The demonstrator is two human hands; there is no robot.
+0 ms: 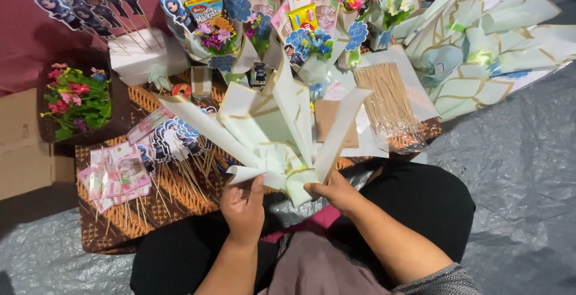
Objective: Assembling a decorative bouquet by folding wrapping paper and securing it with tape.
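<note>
Both my hands hold a bouquet wrap point(273, 133) of pale green paper with gold edges, fanned open and pointing away from me. My left hand point(243, 206) grips its lower left fold, thumb up against the paper. The base on the right side sits pinched in my right hand point(336, 192). The wrap is held above my lap, over the near edge of a brown patterned cloth point(150, 202).
On the cloth lie banknote-and-cartoon picks on sticks point(141, 163), a bundle of wooden skewers point(387, 100) in plastic, and a brown card point(329, 121). Finished bouquets point(264, 16), folded green wraps point(480, 49), artificial flowers point(78, 100), a cardboard box point(21, 145) and grey tarp point(516, 169) surround them.
</note>
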